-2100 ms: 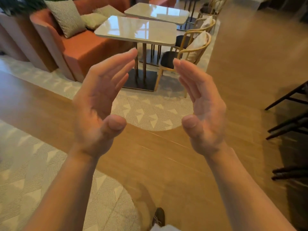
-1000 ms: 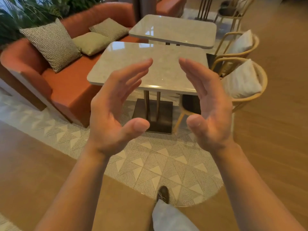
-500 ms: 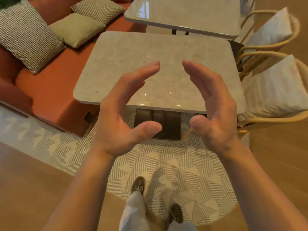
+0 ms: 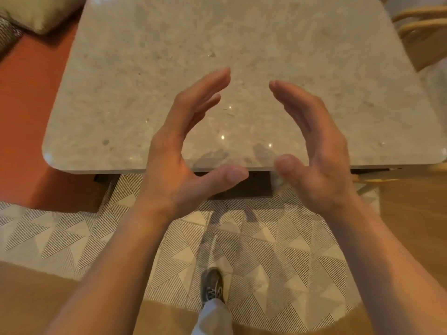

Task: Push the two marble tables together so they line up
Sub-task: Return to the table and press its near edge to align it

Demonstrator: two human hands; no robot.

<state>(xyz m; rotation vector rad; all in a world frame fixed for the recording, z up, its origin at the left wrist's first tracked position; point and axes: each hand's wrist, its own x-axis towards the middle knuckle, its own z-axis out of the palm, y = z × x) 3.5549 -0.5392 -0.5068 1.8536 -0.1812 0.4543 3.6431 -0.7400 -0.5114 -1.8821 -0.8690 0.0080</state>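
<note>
The near marble table (image 4: 242, 44) fills the upper part of the head view, a pale speckled top with rounded corners and a dark base (image 4: 242, 187) under its front edge. The second marble table is out of the frame. My left hand (image 4: 179, 153) and my right hand (image 4: 316, 151) hover over the table's near edge, palms facing each other, fingers curved and apart. Neither hand holds anything, and I cannot tell whether either touches the top.
An orange bench seat (image 4: 29, 105) with a green cushion (image 4: 36, 10) runs along the table's left side. Wooden chairs (image 4: 423, 32) stand at the right. A patterned rug (image 4: 266, 250) lies under the table over a wood floor (image 4: 416, 213). My shoe (image 4: 212, 285) is on the rug.
I have walked up to the near table; it now fills the view and the far table has left the frame. My hands keep the same cupped pose.
</note>
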